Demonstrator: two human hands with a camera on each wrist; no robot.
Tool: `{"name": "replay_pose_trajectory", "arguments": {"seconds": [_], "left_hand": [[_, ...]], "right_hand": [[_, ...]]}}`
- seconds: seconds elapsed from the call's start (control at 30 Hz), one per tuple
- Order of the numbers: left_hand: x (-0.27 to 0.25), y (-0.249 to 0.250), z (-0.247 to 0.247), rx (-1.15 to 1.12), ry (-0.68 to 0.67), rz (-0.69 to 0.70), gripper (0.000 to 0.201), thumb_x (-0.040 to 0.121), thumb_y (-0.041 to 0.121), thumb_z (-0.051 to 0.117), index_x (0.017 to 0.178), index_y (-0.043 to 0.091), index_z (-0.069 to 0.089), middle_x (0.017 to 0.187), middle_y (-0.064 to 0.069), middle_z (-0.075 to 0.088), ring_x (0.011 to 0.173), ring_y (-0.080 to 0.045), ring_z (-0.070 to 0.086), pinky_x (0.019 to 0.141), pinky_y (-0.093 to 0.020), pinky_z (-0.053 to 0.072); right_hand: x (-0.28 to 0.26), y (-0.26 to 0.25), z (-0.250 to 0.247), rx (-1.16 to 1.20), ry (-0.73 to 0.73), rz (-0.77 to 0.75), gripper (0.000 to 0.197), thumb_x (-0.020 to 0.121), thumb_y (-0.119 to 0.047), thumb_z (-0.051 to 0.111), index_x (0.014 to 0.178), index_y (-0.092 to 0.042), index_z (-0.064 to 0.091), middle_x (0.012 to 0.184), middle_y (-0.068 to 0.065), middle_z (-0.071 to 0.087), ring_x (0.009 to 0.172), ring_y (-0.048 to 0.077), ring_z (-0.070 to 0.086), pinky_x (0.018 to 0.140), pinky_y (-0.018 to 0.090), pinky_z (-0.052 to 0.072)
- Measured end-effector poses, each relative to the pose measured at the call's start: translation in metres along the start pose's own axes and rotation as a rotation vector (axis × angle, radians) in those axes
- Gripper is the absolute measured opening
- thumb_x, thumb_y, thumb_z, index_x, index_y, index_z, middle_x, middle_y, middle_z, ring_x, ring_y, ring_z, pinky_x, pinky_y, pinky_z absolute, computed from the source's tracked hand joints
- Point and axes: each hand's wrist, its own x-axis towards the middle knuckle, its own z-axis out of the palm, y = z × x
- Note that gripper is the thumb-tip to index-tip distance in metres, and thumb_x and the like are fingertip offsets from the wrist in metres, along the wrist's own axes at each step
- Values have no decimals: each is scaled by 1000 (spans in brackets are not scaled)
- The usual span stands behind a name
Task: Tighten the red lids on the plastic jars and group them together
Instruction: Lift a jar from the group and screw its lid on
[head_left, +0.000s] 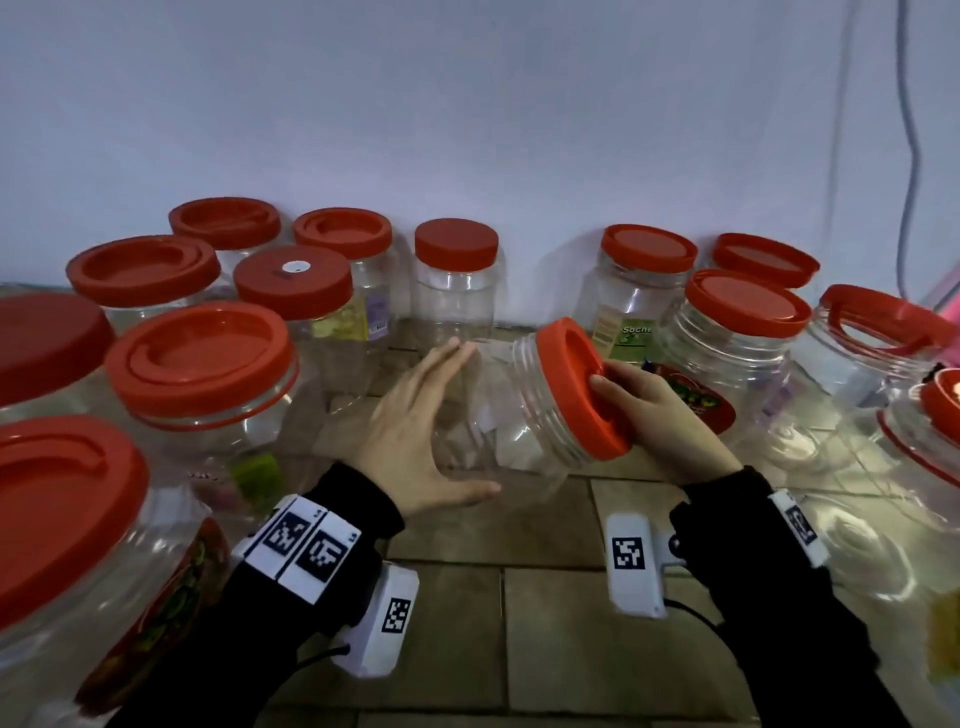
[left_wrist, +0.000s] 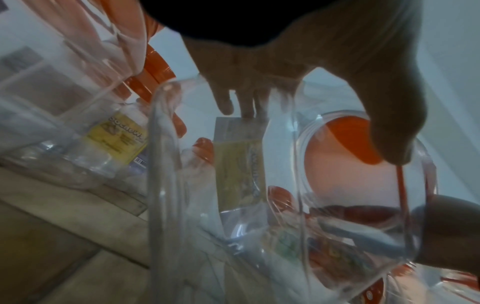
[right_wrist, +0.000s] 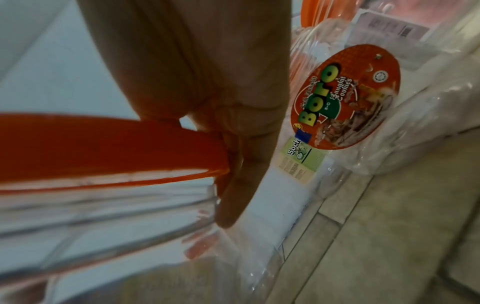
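Observation:
A clear plastic jar (head_left: 511, 421) lies tilted on its side above the tiled floor, its red lid (head_left: 574, 384) facing right. My left hand (head_left: 467, 415) spans the jar's base end, fingers straight over the far side and thumb underneath. My right hand (head_left: 623, 410) grips the lid's rim, thumb on its face. In the left wrist view my left hand (left_wrist: 285, 98) lies flat against the jar (left_wrist: 233, 216), and the lid (left_wrist: 345, 133) shows through the plastic. The right wrist view has my right hand (right_wrist: 223, 127) curled round the lid (right_wrist: 103, 148) above the jar's ribbed neck (right_wrist: 103, 216).
Several red-lidded jars crowd the left (head_left: 202, 358), the back by the wall (head_left: 456, 249) and the right (head_left: 745, 306). A jar with an oval Boro label (right_wrist: 345, 96) stands just behind my right hand. Tiled floor (head_left: 545, 623) lies nearest me. A cable (head_left: 909, 156) hangs at the right.

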Motion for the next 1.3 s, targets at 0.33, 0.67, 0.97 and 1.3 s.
{"name": "replay_pose_trajectory", "arguments": {"seconds": [0.33,0.67,0.97,1.3], "left_hand": [[5,3,4,72,-54,67,107,48,71,57,136,45,2,148,17,10,137,-12,19,110,-41,24],[5,2,6,83,-80,105,108,50,69,59,137,45,-1,147,20,6,132,1,12,107,-33,18],[8,-1,7,94,-65,94,107,50,70,57,137,43,1,147,18,9,134,-7,18,108,-34,21],[10,-3,2,18,-96,100,110,47,68,62,137,46,4,145,24,9,132,0,17,108,-34,22]], "right_hand": [[6,-3,13,-18,67,-103,21,96,-18,46,109,-14,61,96,3,65,86,13,59,78,28,47],[2,-5,18,-327,193,-593,29,92,-9,46,109,-32,56,106,-21,52,101,-6,51,90,17,40],[-11,-26,2,-371,-35,-281,55,82,-63,28,134,-45,34,131,-15,39,124,-4,33,108,21,26],[-25,-45,-21,-693,-403,-255,113,56,-39,85,137,-52,7,137,-27,16,127,0,29,102,17,36]]}}
